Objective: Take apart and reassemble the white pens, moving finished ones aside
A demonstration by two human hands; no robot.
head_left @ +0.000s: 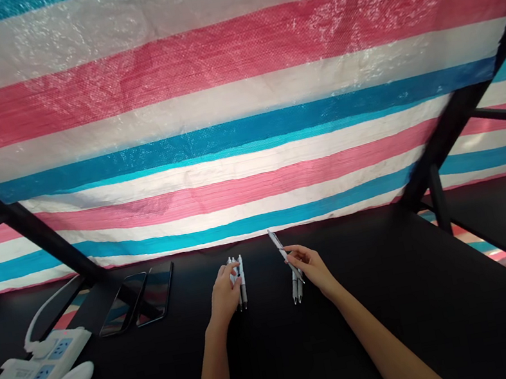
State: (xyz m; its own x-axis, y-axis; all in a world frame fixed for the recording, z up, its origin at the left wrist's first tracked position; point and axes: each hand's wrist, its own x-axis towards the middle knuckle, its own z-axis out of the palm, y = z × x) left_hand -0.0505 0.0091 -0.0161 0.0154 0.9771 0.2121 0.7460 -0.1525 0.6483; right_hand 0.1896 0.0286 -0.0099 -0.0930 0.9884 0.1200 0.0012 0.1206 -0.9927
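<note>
The right hand [312, 268] pinched a white pen [284, 252] above two lying pens [296, 289]; just left of those, the left hand [225, 295] curled over more pens [242, 283], its grip unclear.

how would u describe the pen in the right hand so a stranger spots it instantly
On the black table below the striped tarp, two groups of pens lie apart. The right hand pinches one white pen from the right group, slanted across its parallel neighbours.

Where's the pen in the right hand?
In the head view, the white pen is pinched in the right hand, tilted over two pens lying on the black table.
</note>
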